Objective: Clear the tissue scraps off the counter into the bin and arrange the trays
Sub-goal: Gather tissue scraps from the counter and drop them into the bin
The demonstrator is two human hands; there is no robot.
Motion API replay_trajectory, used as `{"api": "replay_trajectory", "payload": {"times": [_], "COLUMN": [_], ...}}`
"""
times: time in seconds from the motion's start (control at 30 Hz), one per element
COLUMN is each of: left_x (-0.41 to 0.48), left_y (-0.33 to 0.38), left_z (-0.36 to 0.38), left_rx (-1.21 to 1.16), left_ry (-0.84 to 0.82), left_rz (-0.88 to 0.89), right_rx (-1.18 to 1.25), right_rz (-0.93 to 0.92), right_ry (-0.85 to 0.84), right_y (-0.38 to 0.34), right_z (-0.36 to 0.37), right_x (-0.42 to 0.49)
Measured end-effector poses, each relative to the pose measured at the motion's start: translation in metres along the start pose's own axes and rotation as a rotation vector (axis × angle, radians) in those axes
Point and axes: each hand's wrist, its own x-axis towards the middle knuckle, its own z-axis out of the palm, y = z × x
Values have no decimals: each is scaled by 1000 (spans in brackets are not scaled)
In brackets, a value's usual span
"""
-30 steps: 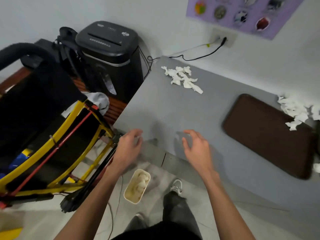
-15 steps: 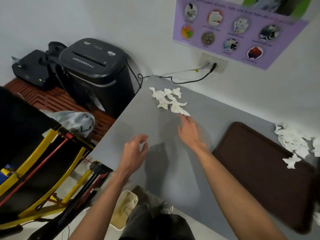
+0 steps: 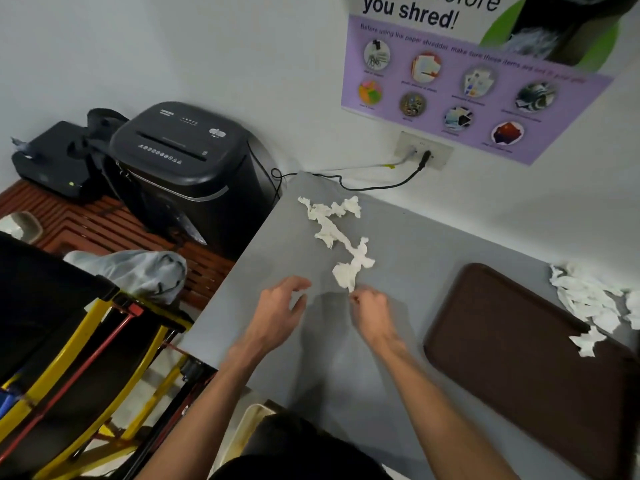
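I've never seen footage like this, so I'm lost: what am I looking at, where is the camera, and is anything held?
No machine here: these are a person's two bare hands, filmed by one camera worn on the head, looking down. The left hand hovers open over the grey counter. The right hand pinches the near end of a trail of tissue scraps. A brown tray lies to the right, a second scrap pile at its far corner. A black shredder stands left of the counter.

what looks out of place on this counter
Torn tissue litters the counter: a trail near the left corner, its near end pinched by the right hand, and a heap by the wall, one scrap lying on the tray.
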Motion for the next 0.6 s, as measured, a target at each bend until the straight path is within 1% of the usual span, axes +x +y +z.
{"api": "replay_trajectory", "payload": {"times": [0.07,0.17,0.23,0.3,0.4,0.5,0.57,0.6], "left_x": [8,17,24,30,35,37,34,32], "left_y": [9,26,33,39,46,44,50,55], "left_z": [1,1,5,9,8,6,4,4], "left_rx": [-19,-94,-113,-131,-208,-274,-381,-466], "left_ry": [-84,-248,-301,-288,-231,-191,-155,-162], "left_rz": [75,197,241,244,224,147,79,55], "right_rx": [144,302,375,522,741,870,915,945], "right_rz": [-17,-67,-85,-66,25,121,160,148], "right_ry": [32,90,133,188,283,377,375,348], "right_y": [-13,-37,-47,-53,-56,-51,-48,-50], "right_z": [-17,-64,-96,-125,-159,-172,-172,-172], "right_x": [-19,-44,-54,-59,-64,-63,-61,-61]}}
